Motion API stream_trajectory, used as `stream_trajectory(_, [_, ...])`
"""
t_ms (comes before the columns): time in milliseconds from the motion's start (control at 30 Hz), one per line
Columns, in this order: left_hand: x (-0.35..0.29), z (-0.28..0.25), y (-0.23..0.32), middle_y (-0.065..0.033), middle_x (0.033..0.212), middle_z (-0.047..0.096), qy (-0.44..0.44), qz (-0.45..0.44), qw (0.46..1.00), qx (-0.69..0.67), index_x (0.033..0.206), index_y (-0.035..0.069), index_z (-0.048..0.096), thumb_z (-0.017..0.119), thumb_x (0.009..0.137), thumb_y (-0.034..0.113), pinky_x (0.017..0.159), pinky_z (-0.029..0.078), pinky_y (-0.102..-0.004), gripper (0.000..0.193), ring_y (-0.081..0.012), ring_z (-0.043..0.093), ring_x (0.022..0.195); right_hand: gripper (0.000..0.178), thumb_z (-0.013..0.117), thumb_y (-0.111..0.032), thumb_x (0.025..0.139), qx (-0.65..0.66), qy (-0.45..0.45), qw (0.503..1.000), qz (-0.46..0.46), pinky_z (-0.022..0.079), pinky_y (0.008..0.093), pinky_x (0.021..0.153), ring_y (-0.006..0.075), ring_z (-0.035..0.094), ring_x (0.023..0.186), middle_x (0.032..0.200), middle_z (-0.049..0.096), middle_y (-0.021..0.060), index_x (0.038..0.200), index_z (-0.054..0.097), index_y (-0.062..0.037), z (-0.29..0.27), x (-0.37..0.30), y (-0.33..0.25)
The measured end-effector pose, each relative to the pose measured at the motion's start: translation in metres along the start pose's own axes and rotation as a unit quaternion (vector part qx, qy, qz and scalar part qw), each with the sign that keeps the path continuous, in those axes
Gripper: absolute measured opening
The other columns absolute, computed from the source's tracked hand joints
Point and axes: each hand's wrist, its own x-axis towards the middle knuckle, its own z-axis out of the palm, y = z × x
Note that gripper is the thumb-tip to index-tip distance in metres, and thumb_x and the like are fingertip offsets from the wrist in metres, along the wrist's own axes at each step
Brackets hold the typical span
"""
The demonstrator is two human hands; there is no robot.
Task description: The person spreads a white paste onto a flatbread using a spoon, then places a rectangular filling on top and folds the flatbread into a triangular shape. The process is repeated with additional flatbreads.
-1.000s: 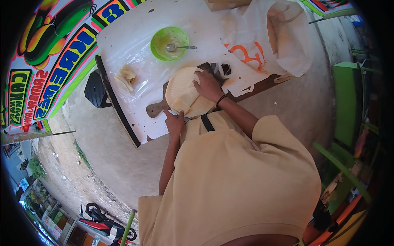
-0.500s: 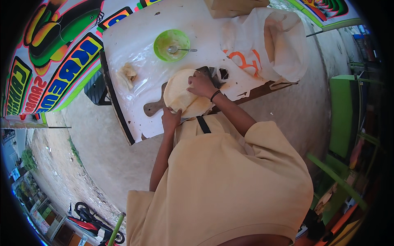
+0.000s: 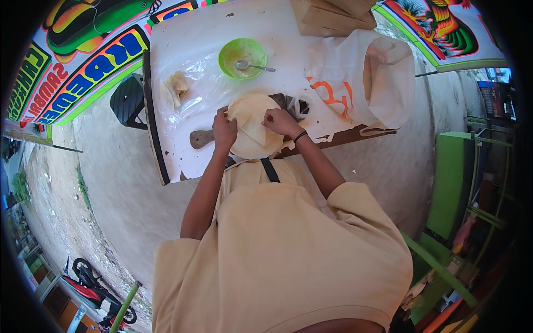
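Observation:
Several thin, round, pale wrappers lie stacked on a dark wooden board, whose handle sticks out to the left. A folded, pointed flap shows in the middle of the top wrapper. At the stack's upper left edge is my left hand, closed, with its fingers curled. My right hand, with a dark band at the wrist, is pinched closed over the right side of the stack. What either set of fingertips holds is too small to make out.
Beyond the wrappers stands a green bowl with a spoon. Crumpled wrapper pieces lie on the left of the white table. An open white bag is at the right, near a cardboard box. Dark plastic lies beside the board.
My left hand has moved up from the stack's lower left edge to its upper left. My right hand has shifted slightly down and right across the stack. The view has turned slightly.

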Motion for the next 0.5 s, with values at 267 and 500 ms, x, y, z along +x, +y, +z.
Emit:
stream_trajectory(267, [-0.054, -0.014, -0.006, -0.0110, 0.128, 0.052, -0.130, 0.250, 0.950, 0.137, 0.124, 0.010, 0.055, 0.062, 0.081, 0.009, 0.098, 0.039, -0.0436, 0.044, -0.0274, 0.049, 0.121, 0.032, 0.059, -0.029, 0.090, 0.054, -0.092, 0.993, 0.056, 0.050, 0.0401, 0.074, 0.0332, 0.066, 0.082, 0.084, 0.067, 0.0198, 0.109, 0.057, -0.0035, -0.025, -0.010, -0.016])
stream_trajectory(500, [-0.050, -0.025, -0.004, -0.0061, 0.136, 0.048, -0.172, 0.235, 0.937, 0.191, 0.124, 0.015, 0.055, 0.067, 0.080, 0.026, 0.103, 0.026, -0.0530, 0.047, -0.0257, 0.036, 0.133, 0.051, 0.068, -0.044, 0.079, -0.025, -0.109, 0.991, 0.068, 0.051, 0.0436, 0.079, 0.0355, 0.065, 0.089, 0.087, 0.067, 0.0210, 0.105, 0.058, -0.0022, 0.009, -0.003, -0.002])
